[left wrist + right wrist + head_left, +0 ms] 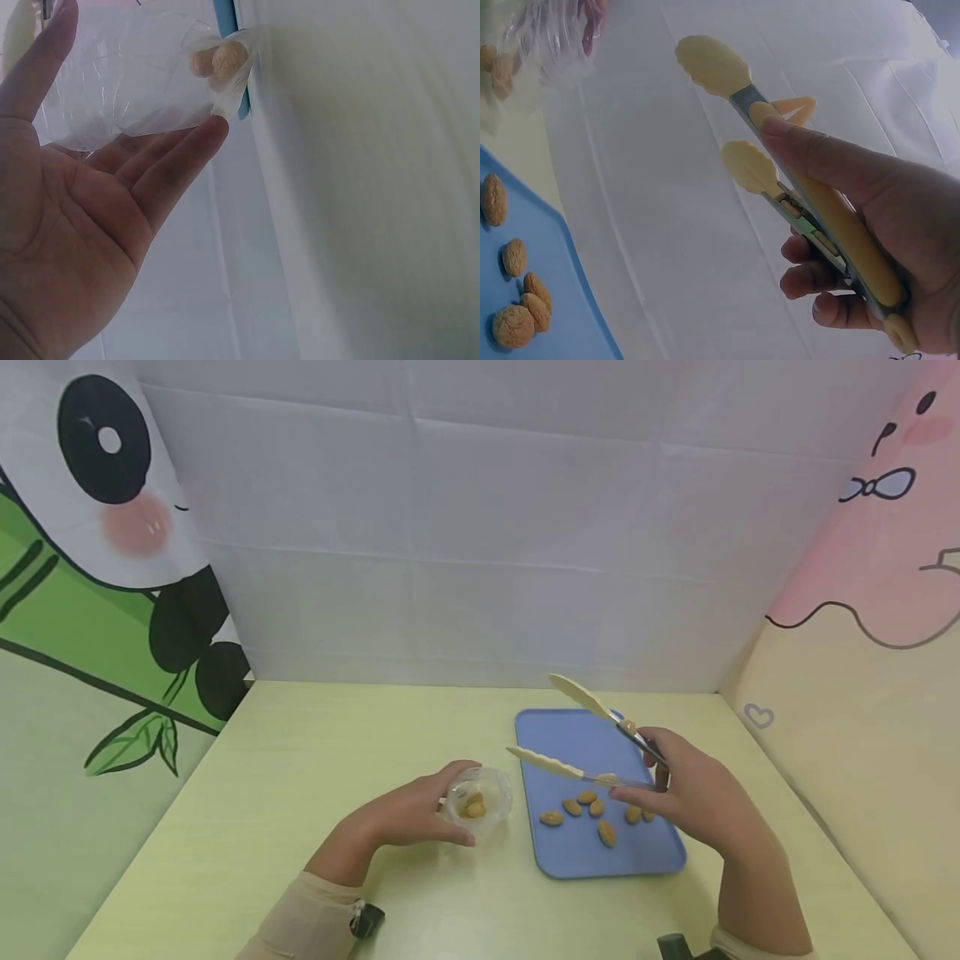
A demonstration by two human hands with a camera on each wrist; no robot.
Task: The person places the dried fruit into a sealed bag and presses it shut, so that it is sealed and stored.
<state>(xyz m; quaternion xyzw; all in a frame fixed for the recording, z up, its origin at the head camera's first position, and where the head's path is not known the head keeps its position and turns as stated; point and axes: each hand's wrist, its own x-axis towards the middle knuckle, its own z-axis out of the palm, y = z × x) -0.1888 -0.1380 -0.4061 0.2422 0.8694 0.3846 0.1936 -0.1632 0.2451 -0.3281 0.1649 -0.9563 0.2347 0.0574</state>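
Note:
My left hand [408, 810] holds a clear plastic bag [498, 789] by its sides, thumb and fingers around it. A few tan nuts in shell [475, 810] lie at the bottom of the bag, also seen through the plastic in the left wrist view. In my right hand [697, 789] is a pair of tongs [855, 240] with cream scalloped tips, spread apart with nothing between them. The tongs are over a blue tray [566, 852], their tips pointing left and away from me. Several brown nuts in shell [606, 833] lie loose on the tray.
The pale yellow table [300, 743] meets a white sheet [487, 610] at the back. Printed cartoon panels stand at both sides, a green and white one [97, 635] on the left and a pink and cream one [862, 585] on the right.

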